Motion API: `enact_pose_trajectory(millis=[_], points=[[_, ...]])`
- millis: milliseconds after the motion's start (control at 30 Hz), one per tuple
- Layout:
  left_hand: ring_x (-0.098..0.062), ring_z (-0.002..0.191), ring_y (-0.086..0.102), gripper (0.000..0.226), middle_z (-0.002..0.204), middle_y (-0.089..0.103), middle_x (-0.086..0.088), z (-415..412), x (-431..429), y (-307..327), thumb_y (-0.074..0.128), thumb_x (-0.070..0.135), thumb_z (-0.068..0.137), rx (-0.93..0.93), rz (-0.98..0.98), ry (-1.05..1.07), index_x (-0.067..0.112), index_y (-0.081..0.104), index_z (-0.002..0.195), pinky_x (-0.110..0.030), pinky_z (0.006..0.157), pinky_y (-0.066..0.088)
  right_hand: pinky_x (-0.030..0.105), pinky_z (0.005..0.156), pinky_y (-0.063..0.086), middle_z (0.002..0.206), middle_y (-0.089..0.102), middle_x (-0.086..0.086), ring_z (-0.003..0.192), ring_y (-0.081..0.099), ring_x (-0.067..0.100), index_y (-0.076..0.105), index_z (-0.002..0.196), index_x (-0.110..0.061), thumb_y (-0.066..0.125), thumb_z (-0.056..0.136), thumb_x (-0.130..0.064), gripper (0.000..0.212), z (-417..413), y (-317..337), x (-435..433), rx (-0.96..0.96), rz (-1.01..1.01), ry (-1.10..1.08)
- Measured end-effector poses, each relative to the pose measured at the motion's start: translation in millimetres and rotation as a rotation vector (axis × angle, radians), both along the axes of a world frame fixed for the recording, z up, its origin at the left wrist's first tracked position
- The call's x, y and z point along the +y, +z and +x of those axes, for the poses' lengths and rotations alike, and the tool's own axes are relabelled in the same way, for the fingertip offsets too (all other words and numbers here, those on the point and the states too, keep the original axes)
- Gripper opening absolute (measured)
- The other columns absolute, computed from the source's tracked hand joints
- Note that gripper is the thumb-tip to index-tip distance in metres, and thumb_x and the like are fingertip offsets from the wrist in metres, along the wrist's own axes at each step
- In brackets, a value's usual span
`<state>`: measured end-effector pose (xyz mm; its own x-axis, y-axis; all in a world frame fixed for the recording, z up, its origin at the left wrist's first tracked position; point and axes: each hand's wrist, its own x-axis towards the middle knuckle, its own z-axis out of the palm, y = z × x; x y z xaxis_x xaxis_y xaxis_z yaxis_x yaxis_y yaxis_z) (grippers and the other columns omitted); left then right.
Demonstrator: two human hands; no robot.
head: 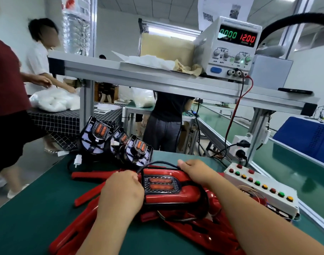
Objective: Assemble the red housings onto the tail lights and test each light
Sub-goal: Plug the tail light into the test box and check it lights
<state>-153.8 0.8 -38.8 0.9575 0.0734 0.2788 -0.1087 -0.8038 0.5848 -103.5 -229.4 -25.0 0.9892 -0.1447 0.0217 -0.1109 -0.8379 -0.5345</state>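
A tail light (pixel 162 184) with two orange lenses sits inside a glossy red housing (pixel 177 196) at the middle of the green mat. My left hand (pixel 121 192) grips its left end, fingers closed over the edge and a black cable (pixel 157 163) that loops above it. My right hand (pixel 196 173) holds the top right edge of the same housing. Several more red housings (pixel 87 225) lie spread beneath and to the left. Three bare tail lights (pixel 137 150) with black frames stand behind, at the mat's far edge.
A white test box (pixel 262 188) with red, green and yellow buttons lies to the right. A power supply (pixel 233 48) reading 12.00 stands on the overhead shelf, red and black leads hanging down. Other persons (pixel 6 92) stand at the left and behind. A blue crate (pixel 304 137) is far right.
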Motion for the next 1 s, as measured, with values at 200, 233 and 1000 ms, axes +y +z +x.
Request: enact_pose_trajectory(millis=[200, 233, 1000], points=[[-0.029, 0.105, 0.061, 0.045, 0.136, 0.046, -0.009, -4, -10, -4, 0.038, 0.034, 0.102, 0.304, -0.299, -0.157, 0.012, 0.044, 0.141, -0.042, 0.093, 0.053, 0.018, 0.067, 0.052, 0.084, 0.075, -0.011, 0.078, 0.071, 0.005, 0.075, 0.087, -0.026, 0.054, 0.075, -0.077, 0.056, -5, -6, -1, 0.108, 0.2, 0.114], [-0.029, 0.11, 0.058, 0.051, 0.143, 0.036, -0.008, -4, -12, -5, 0.038, 0.036, 0.102, 0.338, -0.354, -0.156, 0.014, 0.034, 0.148, -0.044, 0.094, 0.053, 0.015, 0.067, 0.049, 0.087, 0.074, -0.014, 0.08, 0.07, 0.001, 0.074, 0.088, -0.031, 0.052, 0.072, -0.079, 0.055, -6, -7, 0, 0.114, 0.187, 0.136], [-0.018, 0.106, 0.06, 0.051, 0.136, 0.032, 0.008, 11, -11, -22, 0.055, 0.023, 0.099, 0.071, -1.102, -0.198, 0.034, 0.038, 0.145, -0.034, 0.068, 0.061, 0.024, 0.07, 0.057, 0.106, 0.072, -0.004, 0.086, 0.073, 0.012, 0.065, 0.106, -0.033, 0.073, 0.066, -0.054, 0.047, -4, 20, 13, 0.006, 0.457, 0.242]])
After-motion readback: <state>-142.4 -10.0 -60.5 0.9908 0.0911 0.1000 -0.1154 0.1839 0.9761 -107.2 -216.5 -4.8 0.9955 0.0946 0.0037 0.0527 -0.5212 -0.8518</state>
